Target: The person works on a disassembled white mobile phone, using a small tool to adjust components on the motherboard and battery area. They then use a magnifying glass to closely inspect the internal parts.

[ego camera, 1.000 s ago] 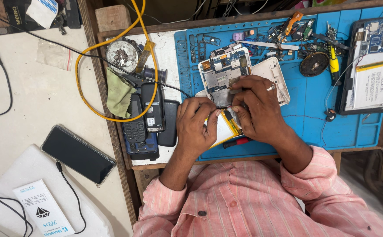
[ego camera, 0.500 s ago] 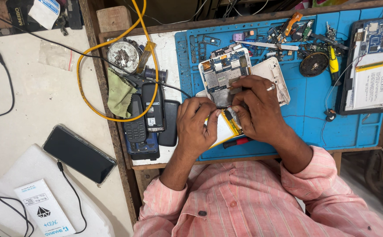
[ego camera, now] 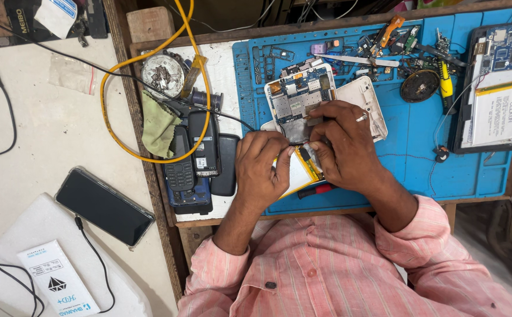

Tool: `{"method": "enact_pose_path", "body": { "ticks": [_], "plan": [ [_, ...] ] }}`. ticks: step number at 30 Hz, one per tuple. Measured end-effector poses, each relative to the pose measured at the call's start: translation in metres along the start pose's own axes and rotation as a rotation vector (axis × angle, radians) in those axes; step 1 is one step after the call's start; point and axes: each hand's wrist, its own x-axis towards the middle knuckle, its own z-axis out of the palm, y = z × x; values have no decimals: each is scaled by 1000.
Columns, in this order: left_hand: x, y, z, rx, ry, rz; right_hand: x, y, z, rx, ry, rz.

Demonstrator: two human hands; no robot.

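While the opened phone lies board-up on the blue mat, both hands work at its lower edge, close together. Left hand: fingers curled in, tips pressed down on the yellow-edged battery just below the phone. Reads as steadying it so it does not slide. Right hand: fingers bunched, pinching a thin tool whose tip meets the circuit board near the phone's lower half; the tool itself is mostly hidden by the fingers, kind not clear. Ring on one finger.

White back cover lies beside the phone, partly under the right hand, set aside within reach. A red-handled tool lies below the hands on the mat's near edge.

Far side of the mat: scatter of small parts, tweezers, a yellow-handled screwdriver, a dark round disc. At the right edge of the surface, an opened tablet with its silver battery showing.

Left of the mat: three dark keypad phones laid side by side, a green cloth, a round tin of bits, all ringed by a yellow cable. Apart from the surface, on the pale floor, a black smartphone with a cable plugged in.
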Motion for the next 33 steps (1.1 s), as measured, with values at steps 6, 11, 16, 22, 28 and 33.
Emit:
{"method": "enact_pose_path", "body": {
  "ticks": [6, 11, 16, 22, 28, 33],
  "plan": [
    [1, 2, -2, 0, -7, 9, -1, 0, -1, 2, -8, 7],
    [1, 2, -2, -2, -5, 18, -2, 1, 0, -3, -7, 1],
    [0, 1, -2, -1, -2, 22, -2, 1, 0, -11, -8, 0],
    [1, 1, -1, -4, -9, 15, -3, 1, 0, -8, -11, 5],
    [2, 2, -3, -10, 4, 23, -1, 0, 0, -8, -9, 7],
    [3, 1, -3, -11, 10, 18, 1, 0, 1, 1, -1, -5]
  ]
}}
